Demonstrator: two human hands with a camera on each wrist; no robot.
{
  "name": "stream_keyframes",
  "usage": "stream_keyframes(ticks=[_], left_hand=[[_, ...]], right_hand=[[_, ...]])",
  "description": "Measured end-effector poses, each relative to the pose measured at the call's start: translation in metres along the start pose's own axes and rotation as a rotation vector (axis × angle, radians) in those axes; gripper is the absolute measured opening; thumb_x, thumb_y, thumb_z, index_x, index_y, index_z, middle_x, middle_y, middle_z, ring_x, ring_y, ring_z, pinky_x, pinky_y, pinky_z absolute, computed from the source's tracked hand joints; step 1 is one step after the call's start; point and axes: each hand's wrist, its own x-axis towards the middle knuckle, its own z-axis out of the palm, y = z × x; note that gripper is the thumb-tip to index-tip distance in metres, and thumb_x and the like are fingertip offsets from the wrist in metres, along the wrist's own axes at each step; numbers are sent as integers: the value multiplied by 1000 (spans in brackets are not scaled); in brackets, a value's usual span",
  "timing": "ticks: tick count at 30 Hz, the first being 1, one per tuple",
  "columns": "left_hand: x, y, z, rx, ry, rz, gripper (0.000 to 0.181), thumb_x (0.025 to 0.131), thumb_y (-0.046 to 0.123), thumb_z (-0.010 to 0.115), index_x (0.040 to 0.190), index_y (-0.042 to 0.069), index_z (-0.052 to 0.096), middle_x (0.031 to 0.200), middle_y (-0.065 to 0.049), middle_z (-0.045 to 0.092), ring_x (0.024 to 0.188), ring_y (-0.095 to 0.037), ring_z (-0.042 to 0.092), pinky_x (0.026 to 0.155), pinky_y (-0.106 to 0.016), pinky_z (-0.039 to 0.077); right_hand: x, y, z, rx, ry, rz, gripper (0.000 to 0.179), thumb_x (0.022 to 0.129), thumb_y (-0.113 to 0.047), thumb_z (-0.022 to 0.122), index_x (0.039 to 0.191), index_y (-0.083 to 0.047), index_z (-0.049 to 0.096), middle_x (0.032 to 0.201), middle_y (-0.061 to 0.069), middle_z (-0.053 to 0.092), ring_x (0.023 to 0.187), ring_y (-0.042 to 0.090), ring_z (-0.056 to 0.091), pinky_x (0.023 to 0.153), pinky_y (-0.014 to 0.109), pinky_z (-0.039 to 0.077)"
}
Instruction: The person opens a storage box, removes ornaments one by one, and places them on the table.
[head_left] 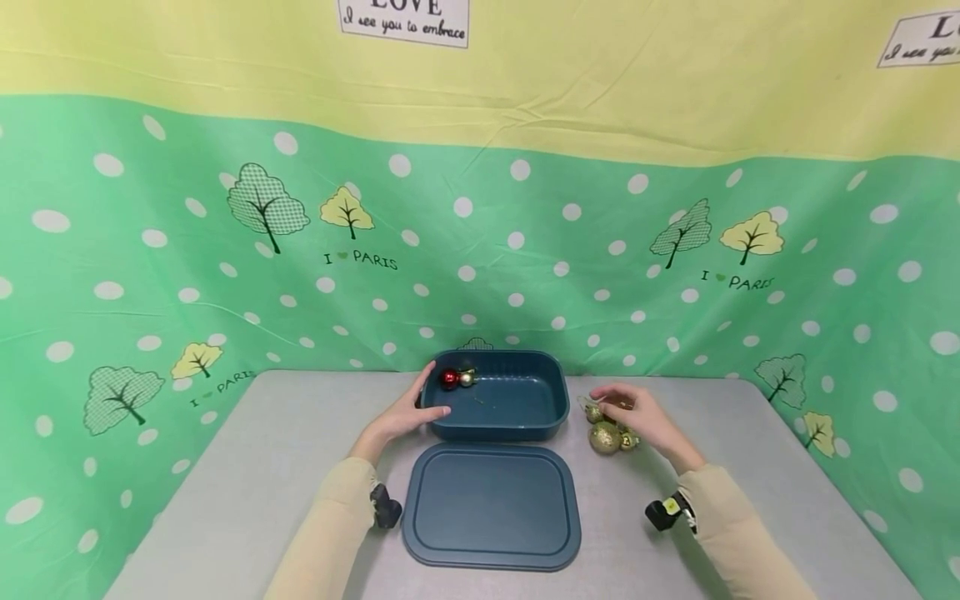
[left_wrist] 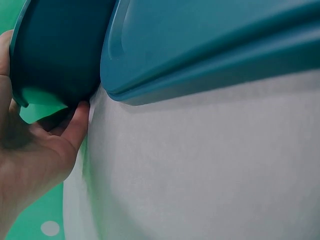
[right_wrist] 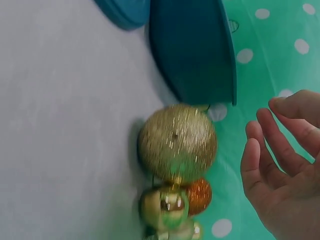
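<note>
A deep blue plastic box (head_left: 491, 432) stands at the back of the table, with a red ball ornament (head_left: 448, 379) and a small pale gold one (head_left: 467, 379) in its back left corner. My left hand (head_left: 396, 418) grips the box's left end, thumb at the front rim, fingers along the side. To the right of the box lies a cluster of ornaments: a big glittery gold ball (head_left: 604, 437), smaller gold balls (head_left: 628, 440) and an orange one (right_wrist: 199, 196). Over them hovers my right hand (head_left: 648, 421), its fingers loosely bent and nothing between them in the right wrist view.
The flat blue lid (head_left: 491, 507) lies on the grey table (head_left: 247, 500) just in front of the box. A green and yellow printed cloth (head_left: 517, 217) hangs close behind the box and along both sides of the table.
</note>
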Motion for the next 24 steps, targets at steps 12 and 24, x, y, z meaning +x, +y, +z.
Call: stream_keyframes(ticks=[12,24], left_hand=[[4,-13,3,-15,12,-24,94,89,24,70,157,25,5,160,-18,-1,143,-43,3,109,-64,11],[5,-9,2,-19,12,0,95,89,22,70,157,21,4,159,-21,-2,142,-45,1,107,-66,10]], right_hand=[[16,-10,36,72,16,-35,20,93,0,61,110,9,65,111,22,64,98,30,62,79,29,51],[30,-35,61,97,24,-15,20,92,5,60,111,10,63,109,26,63,99,35,59,82,37,49]])
